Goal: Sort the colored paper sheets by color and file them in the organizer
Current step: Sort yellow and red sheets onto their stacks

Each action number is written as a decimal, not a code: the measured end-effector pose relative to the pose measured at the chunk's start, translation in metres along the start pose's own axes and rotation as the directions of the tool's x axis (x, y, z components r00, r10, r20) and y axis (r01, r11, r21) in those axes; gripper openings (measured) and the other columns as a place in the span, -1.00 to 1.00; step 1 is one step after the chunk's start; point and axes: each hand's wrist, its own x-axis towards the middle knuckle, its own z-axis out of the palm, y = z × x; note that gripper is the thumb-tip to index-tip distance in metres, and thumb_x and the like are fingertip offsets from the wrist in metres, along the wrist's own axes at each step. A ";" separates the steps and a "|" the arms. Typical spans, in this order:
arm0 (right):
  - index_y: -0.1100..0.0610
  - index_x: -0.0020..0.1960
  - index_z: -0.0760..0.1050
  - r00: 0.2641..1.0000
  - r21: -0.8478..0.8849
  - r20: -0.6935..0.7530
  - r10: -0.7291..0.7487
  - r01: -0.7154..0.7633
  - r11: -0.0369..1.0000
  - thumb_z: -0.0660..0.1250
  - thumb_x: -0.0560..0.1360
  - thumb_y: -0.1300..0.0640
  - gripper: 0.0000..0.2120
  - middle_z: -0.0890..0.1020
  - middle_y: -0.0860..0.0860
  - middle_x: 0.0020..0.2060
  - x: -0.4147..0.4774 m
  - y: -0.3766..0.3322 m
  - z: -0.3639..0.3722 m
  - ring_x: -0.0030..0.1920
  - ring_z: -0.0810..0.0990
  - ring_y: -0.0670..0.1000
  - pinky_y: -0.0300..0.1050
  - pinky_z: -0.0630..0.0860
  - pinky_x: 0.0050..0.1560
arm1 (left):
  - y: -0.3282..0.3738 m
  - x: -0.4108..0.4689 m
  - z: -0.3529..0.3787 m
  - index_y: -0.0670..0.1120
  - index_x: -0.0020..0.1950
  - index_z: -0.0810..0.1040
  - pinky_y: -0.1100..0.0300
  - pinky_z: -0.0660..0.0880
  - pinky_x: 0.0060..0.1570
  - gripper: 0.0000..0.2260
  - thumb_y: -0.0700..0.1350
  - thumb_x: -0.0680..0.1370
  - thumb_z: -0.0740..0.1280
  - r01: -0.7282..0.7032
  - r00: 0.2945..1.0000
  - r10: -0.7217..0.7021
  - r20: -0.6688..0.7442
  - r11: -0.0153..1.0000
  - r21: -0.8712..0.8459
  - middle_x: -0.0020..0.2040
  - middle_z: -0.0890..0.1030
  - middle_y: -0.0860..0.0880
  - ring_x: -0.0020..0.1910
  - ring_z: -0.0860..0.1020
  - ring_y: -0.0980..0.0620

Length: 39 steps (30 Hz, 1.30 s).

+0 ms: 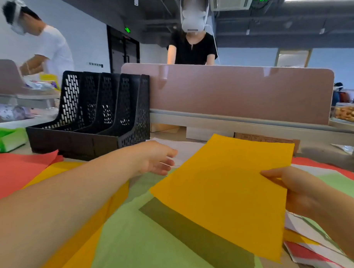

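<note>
Fingers (273, 173) of right hand (302, 191) pinch the right edge of one yellow sheet (224, 192), held tilted off the desk (317, 154) above a green sheet (148, 245), with its shadow underneath. Left hand (153, 160) reaches forward just beside the sheet's left corner, fingers loose and holding nothing. Risk 1: a single-edge pinch leaves the far side unsupported, so the sheet can droop, buckle on a divider going into a slot, or slip out. Risk 2: more yellow paper (75, 237) lies under the left forearm, so an arm sweep could drag it and the red sheets (19, 173) around. Black mesh organizer (91, 120) stands back left, well apart from the held sheet. Its slots look empty from here, though the front wall hides their lower parts.
</note>
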 end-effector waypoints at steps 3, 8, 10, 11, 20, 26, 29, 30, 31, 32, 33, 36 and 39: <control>0.26 0.03 0.46 0.998 -0.006 0.061 -0.018 0.019 1.000 0.19 0.57 0.28 -0.90 0.61 0.23 -0.07 -0.008 -0.006 0.038 -0.11 0.58 0.21 0.06 0.46 -0.24 | -0.001 -0.033 -0.034 -0.14 0.32 0.40 0.10 0.52 -0.08 -0.65 -0.05 0.58 0.31 0.007 1.000 -0.005 -0.025 0.995 0.098 0.13 0.56 -0.15 -0.11 0.52 -0.04; 0.24 0.18 0.43 0.980 -0.004 0.192 -0.046 0.048 0.999 0.19 0.57 0.28 -0.80 0.62 0.22 -0.03 -0.020 -0.016 0.127 -0.11 0.59 0.18 0.07 0.48 -0.22 | -0.019 -0.101 -0.113 -0.14 0.50 0.22 -0.05 0.39 0.29 -0.47 -0.06 0.58 0.30 0.061 0.994 -0.043 -0.105 0.982 0.179 0.40 0.41 -0.22 0.35 0.42 -0.16; 0.22 0.17 0.41 0.967 -0.031 0.251 -0.037 0.046 0.998 0.19 0.57 0.28 -0.82 0.62 0.20 -0.10 -0.027 -0.014 0.167 -0.14 0.59 0.16 0.05 0.47 -0.24 | -0.036 -0.123 -0.145 -0.13 0.52 0.17 -0.07 0.33 0.34 -0.42 -0.06 0.57 0.32 0.110 0.986 -0.083 -0.142 0.975 0.192 0.44 0.35 -0.20 0.40 0.35 -0.17; 0.22 0.17 0.40 0.961 -0.049 0.274 -0.033 0.049 0.998 0.20 0.57 0.28 -0.82 0.61 0.19 -0.12 -0.031 -0.011 0.186 -0.16 0.59 0.15 0.04 0.47 -0.26 | -0.045 -0.134 -0.159 -0.12 0.54 0.15 -0.07 0.26 0.38 -0.40 -0.06 0.57 0.33 0.133 0.982 -0.103 -0.161 0.973 0.191 0.48 0.30 -0.19 0.45 0.29 -0.16; 0.23 0.13 0.37 0.939 -0.212 0.343 0.034 0.042 0.976 0.24 0.55 0.28 -0.83 0.56 0.24 -0.06 -0.029 0.032 0.300 -0.07 0.57 0.23 0.24 0.51 0.02 | -0.133 -0.182 -0.210 -0.10 0.38 0.44 0.13 0.31 0.23 -0.55 -0.16 0.50 0.41 0.228 0.903 -0.135 -0.409 0.955 0.188 0.29 0.46 -0.04 0.26 0.41 -0.08; 0.18 0.31 0.34 0.946 -0.177 0.323 0.031 0.029 0.984 0.19 0.58 0.29 -0.69 0.44 0.22 0.18 -0.009 0.041 0.306 0.11 0.51 0.20 0.05 0.51 0.12 | -0.139 -0.176 -0.205 -0.07 0.46 0.33 0.20 0.37 0.05 -0.45 -0.29 0.50 0.38 0.279 0.853 -0.023 -0.521 0.864 0.420 0.40 0.39 -0.10 0.32 0.40 -0.10; 0.21 0.11 0.34 0.963 -0.058 0.269 0.017 -0.001 0.998 0.18 0.57 0.31 -0.87 0.37 0.17 -0.16 0.001 0.039 0.283 -0.28 0.43 0.07 -0.11 0.57 -0.31 | -0.130 -0.168 -0.195 -0.13 0.36 0.41 0.09 0.46 0.14 -0.56 -0.27 0.48 0.32 0.359 0.801 0.141 -0.582 0.664 0.656 0.33 0.45 -0.14 0.26 0.45 -0.13; 0.23 0.11 0.33 0.971 -0.018 0.239 0.002 0.002 1.000 0.18 0.56 0.32 -0.87 0.34 0.16 -0.22 0.006 0.038 0.271 -0.36 0.37 0.04 -0.15 0.54 -0.43 | -0.124 -0.163 -0.187 -0.13 0.31 0.44 0.01 0.48 0.14 -0.58 -0.28 0.45 0.31 0.349 0.780 0.228 -0.583 0.615 0.707 0.28 0.46 -0.14 0.22 0.45 -0.15; 0.25 0.09 0.34 0.976 0.020 0.216 -0.011 0.007 1.000 0.17 0.55 0.34 -0.87 0.33 0.14 -0.25 0.008 0.037 0.261 -0.39 0.33 0.03 -0.17 0.49 -0.49 | -0.119 -0.159 -0.179 -0.10 0.29 0.45 -0.03 0.49 0.09 -0.58 -0.28 0.43 0.30 0.315 0.762 0.300 -0.574 0.602 0.734 0.25 0.46 -0.14 0.19 0.46 -0.14; 0.26 0.09 0.35 0.981 0.049 0.195 -0.016 0.006 0.999 0.17 0.54 0.35 -0.86 0.34 0.14 -0.25 0.012 0.035 0.249 -0.39 0.34 0.03 -0.17 0.47 -0.46 | -0.113 -0.153 -0.166 -0.07 0.28 0.45 -0.02 0.50 0.02 -0.57 -0.28 0.43 0.31 0.252 0.758 0.358 -0.545 0.611 0.751 0.23 0.45 -0.13 0.14 0.46 -0.13; 0.26 0.09 0.37 0.985 0.078 0.173 -0.014 0.000 0.997 0.18 0.54 0.36 -0.86 0.36 0.14 -0.23 0.014 0.033 0.235 -0.36 0.38 0.03 -0.17 0.45 -0.42 | -0.105 -0.146 -0.149 -0.03 0.29 0.44 0.03 0.49 -0.07 -0.56 -0.28 0.43 0.32 0.174 0.768 0.398 -0.502 0.624 0.761 0.22 0.45 -0.12 0.07 0.47 -0.11; 0.27 0.00 0.44 0.993 0.135 0.112 -0.030 0.015 0.991 0.15 0.54 0.37 -0.88 0.38 0.12 -0.27 0.018 0.022 0.186 -0.36 0.38 0.02 -0.23 0.48 -0.45 | -0.083 -0.115 -0.089 -0.01 0.29 0.46 0.13 0.44 -0.09 -0.59 -0.26 0.46 0.32 -0.019 0.817 0.462 -0.345 0.619 0.785 0.22 0.46 -0.09 0.09 0.48 -0.08; 0.24 -0.09 0.49 0.996 0.189 0.013 -0.087 0.083 0.978 0.14 0.53 0.38 -0.83 0.44 0.09 -0.25 0.021 0.017 0.124 -0.33 0.47 0.02 -0.31 0.50 -0.47 | -0.061 -0.078 -0.020 -0.02 0.27 0.49 0.12 0.44 0.07 -0.63 -0.24 0.47 0.30 -0.156 0.836 0.511 -0.201 0.572 0.806 0.20 0.50 -0.07 0.21 0.46 -0.07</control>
